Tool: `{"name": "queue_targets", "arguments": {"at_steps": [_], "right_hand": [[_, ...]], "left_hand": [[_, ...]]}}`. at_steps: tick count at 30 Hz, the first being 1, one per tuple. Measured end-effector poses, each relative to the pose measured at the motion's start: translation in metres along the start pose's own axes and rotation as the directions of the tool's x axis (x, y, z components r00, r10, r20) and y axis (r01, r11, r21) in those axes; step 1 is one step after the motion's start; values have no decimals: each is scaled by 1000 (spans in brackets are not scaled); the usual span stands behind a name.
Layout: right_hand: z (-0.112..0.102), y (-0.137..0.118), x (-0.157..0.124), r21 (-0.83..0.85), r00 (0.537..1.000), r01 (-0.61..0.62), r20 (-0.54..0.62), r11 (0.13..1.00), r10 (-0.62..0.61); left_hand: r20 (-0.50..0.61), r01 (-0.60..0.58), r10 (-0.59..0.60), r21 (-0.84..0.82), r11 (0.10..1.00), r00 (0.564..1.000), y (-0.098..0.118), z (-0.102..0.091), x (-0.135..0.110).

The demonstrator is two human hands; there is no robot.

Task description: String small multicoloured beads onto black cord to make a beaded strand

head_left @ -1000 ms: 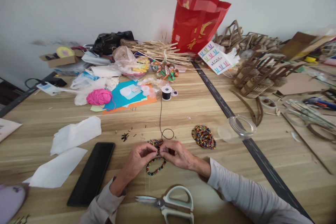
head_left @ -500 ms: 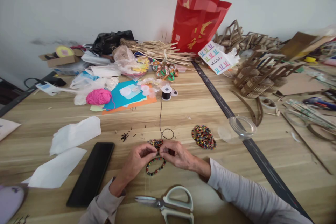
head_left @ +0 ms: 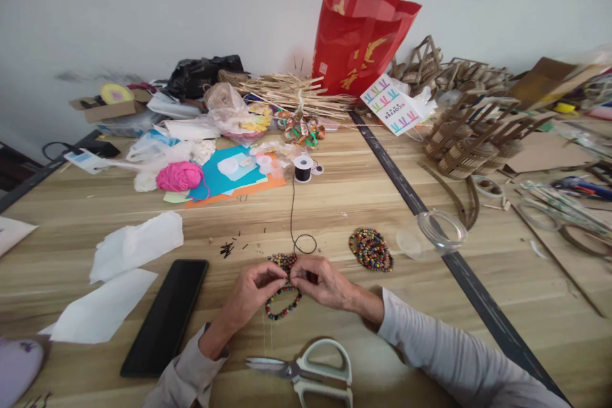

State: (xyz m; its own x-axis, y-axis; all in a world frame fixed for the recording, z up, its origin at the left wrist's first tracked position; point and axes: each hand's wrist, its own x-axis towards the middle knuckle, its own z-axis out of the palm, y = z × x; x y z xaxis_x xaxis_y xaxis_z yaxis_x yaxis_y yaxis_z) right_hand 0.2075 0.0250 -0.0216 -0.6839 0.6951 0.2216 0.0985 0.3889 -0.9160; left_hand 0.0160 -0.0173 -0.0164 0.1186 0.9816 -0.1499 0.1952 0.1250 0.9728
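My left hand [head_left: 262, 284] and my right hand [head_left: 318, 280] meet fingertip to fingertip, both pinched at the top of a loop of multicoloured beads [head_left: 283, 303]. The exact bit of cord or bead between the fingers is too small to make out. Just beyond my fingertips lies a small heap of loose beads [head_left: 282, 260]. A thin black cord [head_left: 292, 210] runs from a white-rimmed spool [head_left: 303, 169] toward my hands, curling once on the table. To the right rests a pile of beaded bracelets [head_left: 371, 249].
Scissors with pale handles [head_left: 325, 366] lie close in front of me. At left are a black phone [head_left: 165, 317] and white paper pieces [head_left: 136, 245]. A clear tape roll [head_left: 440, 231] sits at right. Pink yarn [head_left: 179, 176], a red bag [head_left: 361, 38] and small woven baskets [head_left: 468, 146] stand farther back.
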Motion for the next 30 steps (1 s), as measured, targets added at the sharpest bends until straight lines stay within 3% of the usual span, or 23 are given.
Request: {"name": "queue_targets", "arguments": {"at_steps": [30], "right_hand": [[1,1,0,-9,1000,1,-3,1000,-1]], "left_hand": [[-10,-113,114,65,991,993,1,2,-2]]}}
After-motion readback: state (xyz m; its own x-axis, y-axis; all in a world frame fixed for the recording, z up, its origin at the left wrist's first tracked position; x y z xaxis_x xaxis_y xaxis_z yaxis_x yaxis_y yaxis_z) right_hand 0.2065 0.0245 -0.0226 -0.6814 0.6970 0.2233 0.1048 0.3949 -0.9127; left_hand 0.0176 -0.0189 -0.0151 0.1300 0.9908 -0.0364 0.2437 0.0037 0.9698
